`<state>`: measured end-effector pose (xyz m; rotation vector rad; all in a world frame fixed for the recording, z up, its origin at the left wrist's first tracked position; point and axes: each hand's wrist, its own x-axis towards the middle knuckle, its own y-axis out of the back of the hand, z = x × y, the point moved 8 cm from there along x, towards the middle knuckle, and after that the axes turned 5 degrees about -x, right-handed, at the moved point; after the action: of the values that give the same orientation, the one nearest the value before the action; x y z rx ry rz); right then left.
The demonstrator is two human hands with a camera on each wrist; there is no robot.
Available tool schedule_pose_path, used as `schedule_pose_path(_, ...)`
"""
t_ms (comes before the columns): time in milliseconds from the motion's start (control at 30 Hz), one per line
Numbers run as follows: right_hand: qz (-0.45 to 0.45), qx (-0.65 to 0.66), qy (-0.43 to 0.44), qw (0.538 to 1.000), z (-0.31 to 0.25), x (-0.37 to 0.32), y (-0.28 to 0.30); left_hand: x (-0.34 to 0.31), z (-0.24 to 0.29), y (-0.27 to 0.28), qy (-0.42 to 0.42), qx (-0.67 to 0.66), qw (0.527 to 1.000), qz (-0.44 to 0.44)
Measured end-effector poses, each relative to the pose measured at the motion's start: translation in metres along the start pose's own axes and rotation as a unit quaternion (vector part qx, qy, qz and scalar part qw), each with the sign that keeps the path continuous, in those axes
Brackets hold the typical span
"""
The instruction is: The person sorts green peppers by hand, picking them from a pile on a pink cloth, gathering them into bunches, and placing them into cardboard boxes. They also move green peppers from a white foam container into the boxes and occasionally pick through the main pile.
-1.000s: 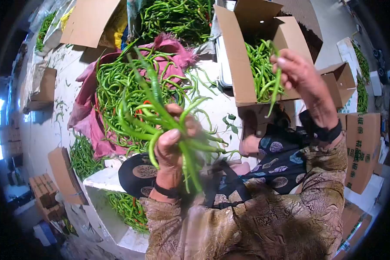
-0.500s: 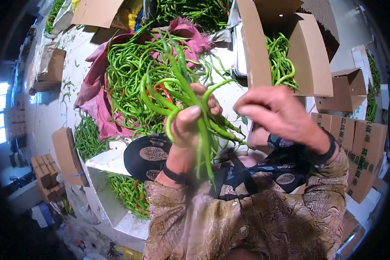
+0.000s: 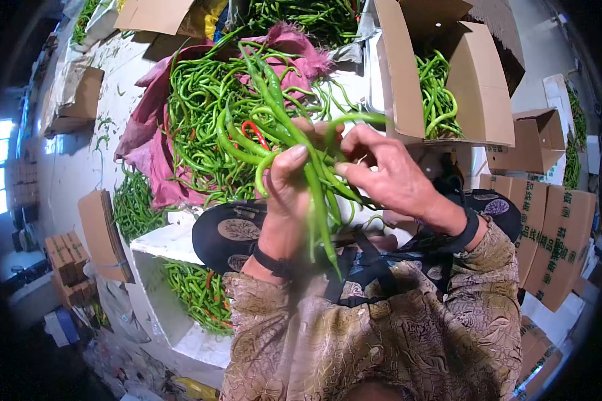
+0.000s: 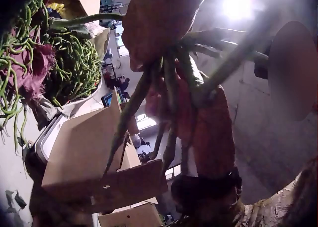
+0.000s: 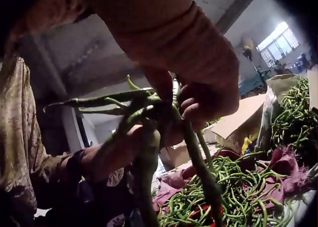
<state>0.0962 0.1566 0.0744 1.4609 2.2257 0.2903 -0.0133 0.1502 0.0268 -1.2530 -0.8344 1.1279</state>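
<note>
My left hand [image 3: 289, 184] grips a bunch of long green chili peppers [image 3: 284, 120], their ends sticking out above and below the fist. At the right side of this bunch, my right hand [image 3: 394, 177] has its thumb and fingertips closed on a curved green chili pepper [image 3: 354, 118], which looks blurred. In the right wrist view the right fingers [image 5: 191, 100] bend in among the peppers, hiding part of the hold. The left wrist view shows several peppers [image 4: 131, 110] hanging down from the left hand.
A heap of green peppers [image 3: 201, 120] lies on pink cloth [image 3: 155, 150] ahead. An open cardboard carton [image 3: 403, 73] with peppers [image 3: 436, 93] stands front right. Near the left knee is a white foam box [image 3: 147, 281] with more peppers [image 3: 194, 294]. Printed cartons [image 3: 558, 234] stand at right.
My right hand has come left from over the carton, where it held a single pepper, to the bunch in my left hand. The left hand still holds its bunch.
</note>
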Motion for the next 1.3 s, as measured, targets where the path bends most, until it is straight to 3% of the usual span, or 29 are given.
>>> schedule_pose_path(33, 0.018, -0.011, 0.037, 0.999, 0.0, 0.0, 0.003, 0.0, 0.001, -0.001, -0.002, 0.0, 1.0, 0.001)
schedule_pose_path(100, -0.046, 0.183, -0.004, 0.982, 0.009, 0.003, 0.001, 0.001, 0.002, -0.001, -0.009, 0.012, 1.0, 0.024)
schedule_pose_path(167, -0.062, 0.114, -0.009, 0.991, 0.013, 0.007, 0.017, 0.0, -0.001, 0.002, -0.005, 0.0, 0.999, 0.033)
schedule_pose_path(233, -0.026, 0.219, -0.026, 0.975, 0.007, 0.009, 0.029, 0.003, -0.003, 0.005, 0.006, -0.035, 0.999, -0.033)
schedule_pose_path(300, 0.015, 0.229, -0.042, 0.972, 0.007, 0.013, 0.04, 0.003, -0.001, 0.004, 0.005, -0.01, 1.0, -0.024)
schedule_pose_path(367, -0.008, 0.212, -0.076, 0.974, 0.007, 0.011, 0.036, 0.0, 0.0, 0.012, -0.004, 0.067, 0.995, 0.067)
schedule_pose_path(400, -0.031, 0.165, -0.026, 0.985, 0.005, 0.014, 0.025, -0.001, 0.001, 0.014, -0.003, 0.095, 0.992, 0.085)
schedule_pose_path(433, -0.052, 0.117, 0.024, 0.992, -0.001, 0.015, 0.016, -0.001, 0.0, 0.015, -0.003, 0.095, 0.992, 0.085)
schedule_pose_path(500, -0.056, 0.026, 0.007, 0.998, -0.008, 0.012, -0.002, 0.001, -0.007, 0.011, 0.007, 0.091, 0.994, 0.067)
schedule_pose_path(567, -0.048, -0.001, 0.002, 0.999, -0.005, 0.015, -0.009, -0.002, -0.008, 0.025, 0.002, 0.12, 0.979, 0.163)
schedule_pose_path(633, -0.042, -0.027, -0.001, 0.999, 0.004, 0.019, -0.011, -0.002, -0.006, 0.026, -0.013, 0.141, 0.977, 0.158)
schedule_pose_path(767, -0.037, 0.072, 0.033, 0.996, 0.016, 0.029, -0.002, 0.0, -0.002, 0.022, -0.031, 0.148, 0.981, 0.119)
schedule_pose_path(833, -0.096, 0.166, -0.095, 0.977, 0.034, 0.023, -0.002, 0.001, -0.001, 0.03, -0.027, 0.153, 0.979, 0.131)
schedule_pose_path(867, -0.139, 0.163, -0.107, 0.971, 0.043, 0.028, -0.004, 0.002, 0.001, 0.036, -0.024, 0.162, 0.976, 0.142)
schedule_pose_path(900, -0.098, 0.277, -0.074, 0.953, 0.04, 0.029, -0.004, 0.002, 0.003, 0.038, -0.023, 0.161, 0.976, 0.142)
schedule_pose_path(1000, -0.134, 0.45, -0.113, 0.876, 0.052, 0.028, 0.003, 0.003, 0.0, 0.042, 0.005, 0.151, 0.976, 0.155)
schedule_pose_path(1233, -0.161, 0.537, -0.078, 0.824, 0.054, 0.028, 0.011, -0.001, -0.007, 0.03, 0.046, 0.19, 0.97, 0.147)
schedule_pose_path(1300, -0.126, 0.515, -0.093, 0.843, 0.044, 0.024, 0.01, -0.001, -0.009, 0.028, 0.041, 0.205, 0.967, 0.142)
